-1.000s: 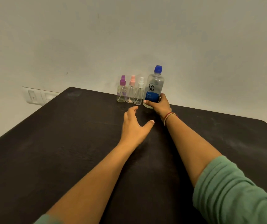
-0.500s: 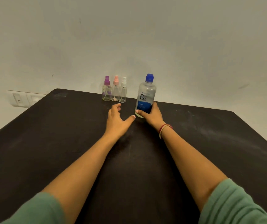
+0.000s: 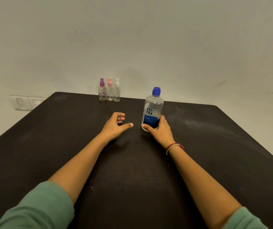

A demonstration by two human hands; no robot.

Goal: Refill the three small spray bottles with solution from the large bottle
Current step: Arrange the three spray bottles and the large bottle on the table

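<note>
Gripping large bottle low with right hand, fingers clamped round base, upright on table; likely for steady lift. Left hand empty, fingers apart, probably for cap. 3 spray bottles capped, far edge.

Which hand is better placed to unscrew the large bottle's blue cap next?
Left, probably: the left hand is free beside the large bottle, while the right hand grips its base.
</note>
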